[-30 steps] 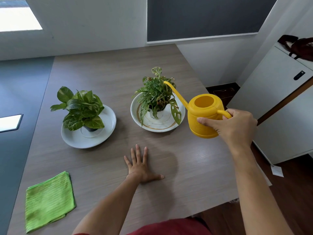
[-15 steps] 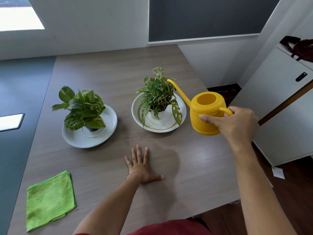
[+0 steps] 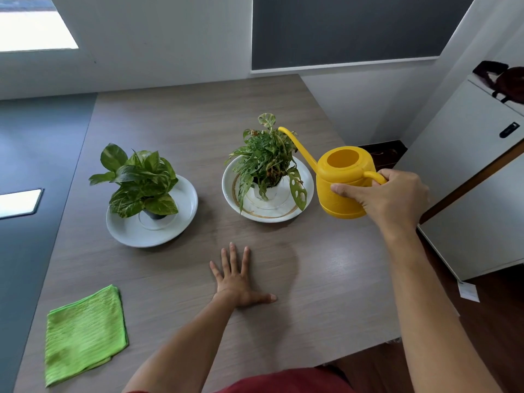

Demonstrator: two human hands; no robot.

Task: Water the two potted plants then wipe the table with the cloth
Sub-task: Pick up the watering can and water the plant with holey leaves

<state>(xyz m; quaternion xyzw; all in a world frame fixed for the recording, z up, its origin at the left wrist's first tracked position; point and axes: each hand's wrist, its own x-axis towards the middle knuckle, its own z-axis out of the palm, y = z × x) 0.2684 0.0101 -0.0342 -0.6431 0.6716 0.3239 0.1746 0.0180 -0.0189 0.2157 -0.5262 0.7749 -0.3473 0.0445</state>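
Note:
Two potted plants stand on white plates on the grey wooden table (image 3: 184, 114): a broad-leaved plant (image 3: 141, 182) on the left and a plant with holed leaves (image 3: 265, 160) in the middle. My right hand (image 3: 391, 199) grips the handle of a yellow watering can (image 3: 344, 182), held above the table just right of the middle plant, its thin spout reaching over the leaves. No water is visible. My left hand (image 3: 236, 276) lies flat on the table, fingers spread. A folded green cloth (image 3: 83, 331) lies near the front left corner.
The left plant's plate (image 3: 127, 231) and the middle plant's plate (image 3: 235, 199) sit apart. A white cabinet (image 3: 467, 177) stands close to the table's right edge. A dark floor lies to the left, a wall behind.
The watering can has lifted slightly and edged toward the middle plant, spout now over its leaves. My left hand has stayed flat on the table.

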